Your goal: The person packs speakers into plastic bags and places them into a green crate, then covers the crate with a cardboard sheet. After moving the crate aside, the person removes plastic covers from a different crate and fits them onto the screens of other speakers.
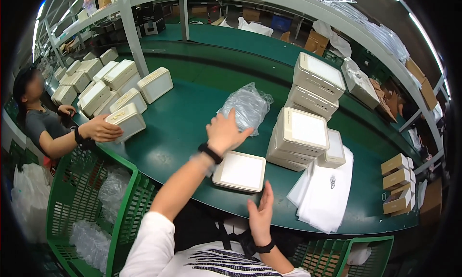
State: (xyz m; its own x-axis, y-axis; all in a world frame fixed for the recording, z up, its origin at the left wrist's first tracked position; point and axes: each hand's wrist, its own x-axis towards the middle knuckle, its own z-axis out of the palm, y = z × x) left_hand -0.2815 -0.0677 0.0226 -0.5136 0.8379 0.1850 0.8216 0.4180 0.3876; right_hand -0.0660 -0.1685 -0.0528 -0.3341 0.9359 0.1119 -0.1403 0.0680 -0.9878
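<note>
My left hand [224, 134] reaches forward over the green table, its fingers spread at the near edge of a crumpled clear plastic bag bundle [248, 106]. Whether the fingertips press on the plastic is hard to tell. Below that wrist, a cream box-shaped device [239, 171] with a pale top panel lies flat near the table's front edge. My right hand [261, 214] is beside its near right corner, fingers apart and holding nothing. To the right stand stacks of similar cream devices [302, 132], with flat white bags [325, 195] lying in front of them.
At left a co-worker's hand [102, 129] holds a cream device [126, 123] beside many others. A green crate [122, 195] with clear plastic stands at lower left, another crate [370, 257] at lower right. Small brown boxes [395, 180] sit far right; a metal post [134, 36] rises behind.
</note>
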